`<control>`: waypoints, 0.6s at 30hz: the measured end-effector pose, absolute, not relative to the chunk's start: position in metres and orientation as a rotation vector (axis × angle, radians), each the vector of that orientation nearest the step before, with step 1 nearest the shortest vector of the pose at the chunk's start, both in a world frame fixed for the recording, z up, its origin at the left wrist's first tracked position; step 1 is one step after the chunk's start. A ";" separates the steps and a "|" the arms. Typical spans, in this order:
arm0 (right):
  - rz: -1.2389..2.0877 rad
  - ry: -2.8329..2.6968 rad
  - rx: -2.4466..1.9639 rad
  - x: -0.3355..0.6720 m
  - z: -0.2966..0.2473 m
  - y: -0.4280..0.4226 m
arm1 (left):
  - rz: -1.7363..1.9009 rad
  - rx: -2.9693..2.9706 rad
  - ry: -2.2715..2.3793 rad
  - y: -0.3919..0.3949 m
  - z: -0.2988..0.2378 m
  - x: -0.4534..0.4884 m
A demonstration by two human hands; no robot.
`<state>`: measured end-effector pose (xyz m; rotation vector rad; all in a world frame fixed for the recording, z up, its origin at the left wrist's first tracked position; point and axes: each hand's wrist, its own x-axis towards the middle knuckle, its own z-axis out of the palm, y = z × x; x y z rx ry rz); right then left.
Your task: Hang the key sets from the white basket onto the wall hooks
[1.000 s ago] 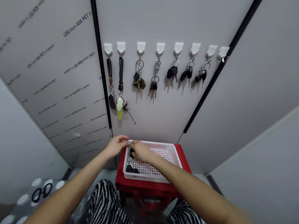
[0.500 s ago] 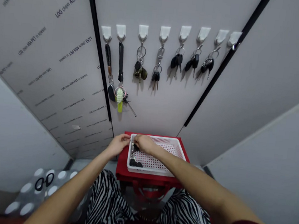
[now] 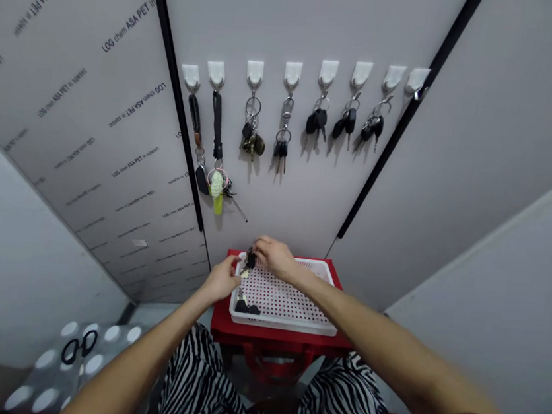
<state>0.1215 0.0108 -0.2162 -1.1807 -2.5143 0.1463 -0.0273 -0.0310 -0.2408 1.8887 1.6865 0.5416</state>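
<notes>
My right hand is pinched on a bunch of keys with dark heads, held above the far left corner of a white plastic basket. Fingers apart, my left hand is at the basket's left rim, close to the hanging keys; whether it touches them I cannot tell. More dark-headed keys lie in the near left corner of the basket.
Hooks on the wall carry several key bunches; the rightmost hook bears none. Under the basket is a red bag. White-capped bottles stand lower left, with scissors on top.
My right hand has lifted the bunch of keys up from the basket's left side. My left hand has shifted slightly closer to it. The head view has tilted a little.
</notes>
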 end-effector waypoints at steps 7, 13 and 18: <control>0.701 -2.066 -1.382 0.180 -0.171 0.011 | 0.593 2.085 1.763 -0.027 -0.217 -0.034; 0.629 -1.775 -1.389 0.234 -0.093 0.007 | 0.981 2.399 1.273 -0.019 -0.145 0.051; 0.310 -1.587 -1.290 0.275 -0.016 0.019 | 1.182 2.717 1.015 -0.007 -0.060 0.128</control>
